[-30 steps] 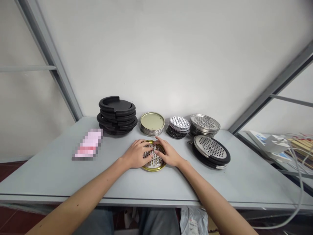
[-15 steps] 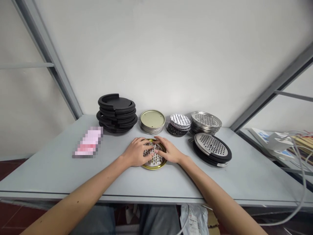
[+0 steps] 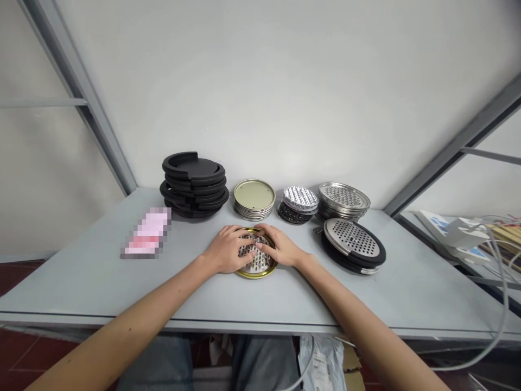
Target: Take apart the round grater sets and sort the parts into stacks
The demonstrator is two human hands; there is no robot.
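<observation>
A round metal grater plate [image 3: 259,263], full of raised teeth, sits inside a gold-rimmed lid [image 3: 255,276] flat on the table before me. My left hand [image 3: 227,251] holds the left side, its fingers curved over the far rim and its thumb on the grater plate. On the opposite side, my right hand [image 3: 283,247] grips the rim, thumb resting near the plate's centre. The two thumbs nearly meet. Just behind stand a stack of gold lids [image 3: 254,194] and a stack of small grater plates [image 3: 300,200].
Black ring-shaped holders [image 3: 195,184] are piled at back left, near a pixelated pink item [image 3: 147,233]. At right are stacked silver-rimmed graters [image 3: 345,196] and black-edged perforated discs [image 3: 354,241]. A white cable [image 3: 504,304] hangs by the table's [image 3: 122,293] right end.
The view has tilted slightly, so the table's things appear a little higher. Both hands stay on the grater plate and lid, with only slight finger movement.
</observation>
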